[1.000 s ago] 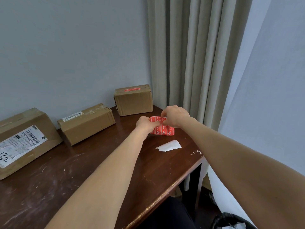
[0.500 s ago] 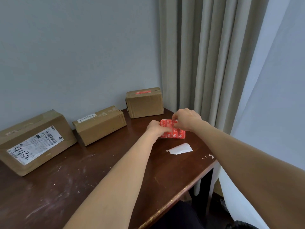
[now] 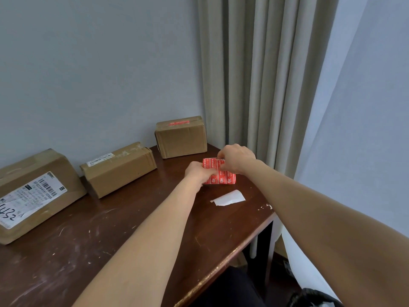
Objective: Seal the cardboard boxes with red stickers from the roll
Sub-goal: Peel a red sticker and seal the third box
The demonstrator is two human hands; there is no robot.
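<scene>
A red sticker roll (image 3: pixel 222 177) lies on the dark wooden table (image 3: pixel 124 235) near its far right corner. My left hand (image 3: pixel 198 173) grips the roll's left side. My right hand (image 3: pixel 235 159) pinches a sticker edge at the roll's top. Three cardboard boxes stand along the wall: a small one (image 3: pixel 181 138) with a red sticker on top, a long middle one (image 3: pixel 119 169) with a white label, and a large one (image 3: pixel 35 193) with a shipping label at the left.
A white scrap of backing paper (image 3: pixel 229 197) lies on the table just in front of the roll. Beige curtains (image 3: pixel 254 74) hang behind the right corner. The table's right edge drops off beside my right forearm; a dark bin (image 3: pixel 314 299) sits below.
The view has shifted, so boxes and hands sit further right in the frame. My right hand has moved up to the roll's top edge, pinching a sticker there.
</scene>
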